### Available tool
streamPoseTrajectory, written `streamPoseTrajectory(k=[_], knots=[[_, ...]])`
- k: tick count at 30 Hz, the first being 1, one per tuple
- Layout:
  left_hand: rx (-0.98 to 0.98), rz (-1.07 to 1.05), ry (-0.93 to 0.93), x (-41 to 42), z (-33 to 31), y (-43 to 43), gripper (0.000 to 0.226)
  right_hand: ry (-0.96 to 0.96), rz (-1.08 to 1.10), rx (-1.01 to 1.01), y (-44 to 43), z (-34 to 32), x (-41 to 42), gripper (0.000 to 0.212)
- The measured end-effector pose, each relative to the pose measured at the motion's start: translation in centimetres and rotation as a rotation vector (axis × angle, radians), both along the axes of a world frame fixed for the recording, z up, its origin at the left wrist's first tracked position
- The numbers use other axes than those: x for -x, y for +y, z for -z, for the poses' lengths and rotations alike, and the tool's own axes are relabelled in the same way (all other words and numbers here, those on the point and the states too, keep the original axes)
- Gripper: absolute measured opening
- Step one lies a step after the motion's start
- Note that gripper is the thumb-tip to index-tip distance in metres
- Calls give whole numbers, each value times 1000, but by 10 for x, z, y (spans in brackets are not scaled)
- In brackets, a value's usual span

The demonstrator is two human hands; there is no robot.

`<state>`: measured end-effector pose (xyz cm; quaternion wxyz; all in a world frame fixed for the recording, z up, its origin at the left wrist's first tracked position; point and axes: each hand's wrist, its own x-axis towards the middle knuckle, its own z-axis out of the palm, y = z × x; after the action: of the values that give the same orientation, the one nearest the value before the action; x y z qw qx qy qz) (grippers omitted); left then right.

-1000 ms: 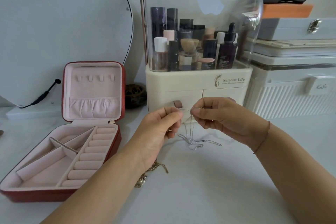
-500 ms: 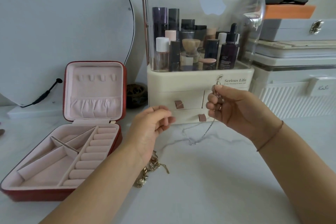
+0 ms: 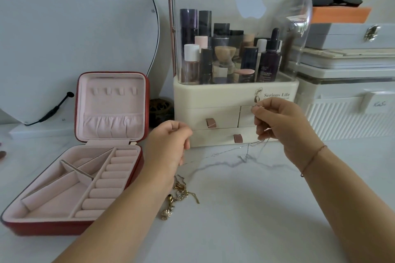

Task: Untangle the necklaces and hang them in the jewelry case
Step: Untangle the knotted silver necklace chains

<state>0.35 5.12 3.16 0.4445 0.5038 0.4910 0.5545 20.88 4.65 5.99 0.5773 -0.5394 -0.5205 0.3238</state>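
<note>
I see a red jewelry case [image 3: 111, 139] lined in pale pink, a thin silver necklace [image 3: 245, 151], and gold necklaces [image 3: 179, 194] on the white surface [image 3: 256, 209] with faint grey veining. The cosmetics organizer [image 3: 235, 96] is cream, with dusty-pink drawer tabs [image 3: 210, 123].

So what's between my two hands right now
In the head view, a thin silver chain stretches above the white tabletop from the left hand to the right hand. Behind it is the cosmetics organizer.

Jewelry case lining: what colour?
Pale pink lining inside the red jewelry case; clearest in the head view.
</note>
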Motion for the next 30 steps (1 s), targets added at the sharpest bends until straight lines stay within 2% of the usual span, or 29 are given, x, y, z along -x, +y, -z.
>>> streamPoseTrajectory(k=[3, 8, 13, 19, 21, 26, 30], knots=[[-38, 11, 133, -2, 2, -3, 10, 3, 20, -71, 1, 0, 0, 7], [-68, 47, 227, -7, 3, -6, 15, -93, -6, -160, -1, -2, 1, 8], [-92, 112, 393, -11, 9, -8, 13, -177, -140, -100, -2, -1, 6, 5], [-92, 107, 471, -12, 11, -8, 8, -182, -299, -30, -5, -1, 13, 14], [-91, 130, 444, -13, 9, -10, 5, -166, -339, -23, -6, 0, 14, 20], [-3, 346, 169, -13, 4, -11, 15, -176, -432, 20, -7, 1, 16, 34], [67, 446, 74, -17, 4, -13, 17, -154, -465, 43, -8, 3, 20, 34]])
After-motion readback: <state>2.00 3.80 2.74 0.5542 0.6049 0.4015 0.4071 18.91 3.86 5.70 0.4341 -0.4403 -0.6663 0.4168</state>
